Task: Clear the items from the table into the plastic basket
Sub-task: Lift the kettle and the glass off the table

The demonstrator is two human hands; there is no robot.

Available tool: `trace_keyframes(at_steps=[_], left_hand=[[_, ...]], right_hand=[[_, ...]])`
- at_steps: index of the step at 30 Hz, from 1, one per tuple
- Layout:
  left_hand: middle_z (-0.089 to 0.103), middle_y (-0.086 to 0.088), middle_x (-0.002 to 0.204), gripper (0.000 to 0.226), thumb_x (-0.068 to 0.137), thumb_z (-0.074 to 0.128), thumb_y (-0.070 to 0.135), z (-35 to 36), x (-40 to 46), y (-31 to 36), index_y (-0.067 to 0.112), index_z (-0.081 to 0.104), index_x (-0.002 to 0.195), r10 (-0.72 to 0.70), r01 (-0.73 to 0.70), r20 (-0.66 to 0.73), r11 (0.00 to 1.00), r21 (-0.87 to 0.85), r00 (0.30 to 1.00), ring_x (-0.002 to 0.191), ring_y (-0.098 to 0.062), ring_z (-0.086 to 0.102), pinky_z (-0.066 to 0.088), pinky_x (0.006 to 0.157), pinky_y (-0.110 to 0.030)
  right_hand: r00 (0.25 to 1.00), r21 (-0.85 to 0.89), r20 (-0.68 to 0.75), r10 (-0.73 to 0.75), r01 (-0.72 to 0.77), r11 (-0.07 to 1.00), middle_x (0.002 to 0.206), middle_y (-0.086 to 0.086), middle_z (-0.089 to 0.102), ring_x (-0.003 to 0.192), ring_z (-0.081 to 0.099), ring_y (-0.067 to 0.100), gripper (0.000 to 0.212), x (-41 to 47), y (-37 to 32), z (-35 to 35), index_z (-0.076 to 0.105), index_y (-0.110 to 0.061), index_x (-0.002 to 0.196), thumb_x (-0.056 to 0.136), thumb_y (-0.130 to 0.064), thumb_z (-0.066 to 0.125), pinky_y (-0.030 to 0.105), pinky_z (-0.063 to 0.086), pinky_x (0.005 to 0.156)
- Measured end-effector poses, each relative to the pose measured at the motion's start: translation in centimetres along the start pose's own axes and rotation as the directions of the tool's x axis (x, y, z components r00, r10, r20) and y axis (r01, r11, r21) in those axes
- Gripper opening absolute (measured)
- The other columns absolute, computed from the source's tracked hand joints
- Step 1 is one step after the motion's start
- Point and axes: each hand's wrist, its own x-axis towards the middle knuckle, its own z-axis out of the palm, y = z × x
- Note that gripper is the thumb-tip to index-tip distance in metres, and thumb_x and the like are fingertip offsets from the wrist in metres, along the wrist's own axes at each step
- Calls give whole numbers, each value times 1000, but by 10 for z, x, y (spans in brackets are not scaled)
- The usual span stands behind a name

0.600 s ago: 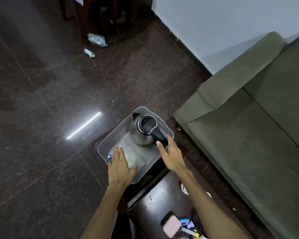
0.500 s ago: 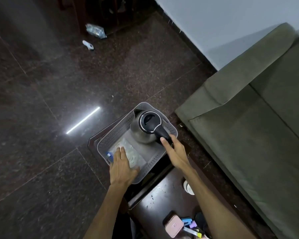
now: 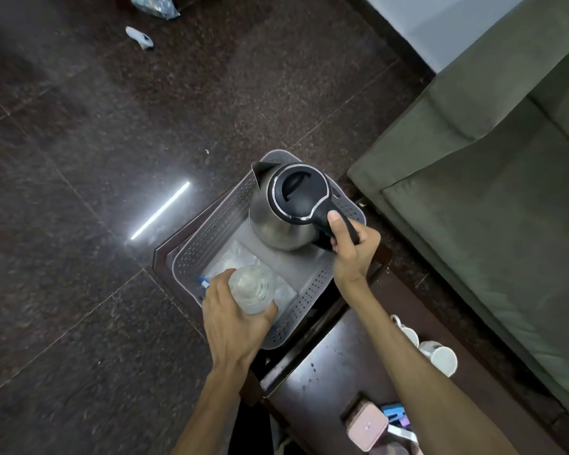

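Dark speckled floor tiles (image 3: 119,133) surround a dark worktop (image 3: 339,369), with a green sofa (image 3: 493,198) just beside it. A grey plastic basket (image 3: 211,238) on the worktop holds a steel kettle (image 3: 276,218), its handle gripped by the right hand (image 3: 352,251). The left hand (image 3: 234,320) grasps a clear bottle (image 3: 252,287) over the basket.

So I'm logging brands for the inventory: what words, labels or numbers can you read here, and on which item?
None can be read.
pink case: a small pale mark on its top, too blurred to read.
plastic bottle, held by the left hand: no label visible.
kettle, handle held by the right hand: no visible print.
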Motion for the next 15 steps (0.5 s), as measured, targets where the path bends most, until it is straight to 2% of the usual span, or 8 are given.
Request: trace_keyframes(at_steps=[3,5,8,9,11,13,15], left_hand=[[53,11,120,84,58,86,44,-3,-4,5,18,52,130,53,-56,-67,997,-46,996,111,-18,56,49,100,-45],[48,17,119,83,57,86,41,-7,-8,11,14,54,129,108,-117,-130,991,-64,986,109,-13,54,42,102,-36],[46,17,122,83,58,86,40,-14,-19,27,10,56,128,179,-203,-212,974,-96,961,113,-6,48,38,104,-32],[46,16,124,82,59,86,41,-15,-23,33,10,55,129,211,-240,-233,965,-102,949,114,-9,50,41,105,-35],[47,15,126,82,60,89,39,-14,-33,45,8,55,128,278,-316,-256,941,-120,926,116,-21,57,49,102,-52],[49,12,125,81,60,91,34,-10,-42,54,7,56,128,339,-384,-262,912,-146,904,113,-33,60,51,94,-62],[51,11,125,82,61,91,34,1,-56,65,9,55,130,396,-440,-236,881,-174,887,112,-35,59,50,92,-63]], right_hand=[[996,37,-80,-32,36,999,46,13,30,46,27,34,65,0,-3,5,34,-5,49,90,-37,73,42,24,49],[991,107,-131,-14,29,994,47,8,30,49,29,25,63,-4,-6,2,34,-8,48,88,-37,72,35,25,47],[978,180,-209,14,24,983,47,18,24,47,30,18,62,-14,-20,-14,33,-10,46,88,-40,68,21,30,46],[972,195,-234,12,35,980,48,21,23,45,30,16,63,-18,-27,-22,34,-9,45,88,-41,66,20,30,45],[964,207,-267,-2,59,976,44,17,26,42,31,15,65,-26,-41,-45,33,-4,46,90,-43,61,22,28,44],[958,232,-287,2,68,970,40,-1,34,40,34,13,58,-36,-54,-68,36,-15,44,90,-44,57,24,26,43],[942,252,-336,6,84,964,39,-9,37,37,34,12,53,-47,-66,-99,42,-23,42,88,-45,55,23,24,40]])
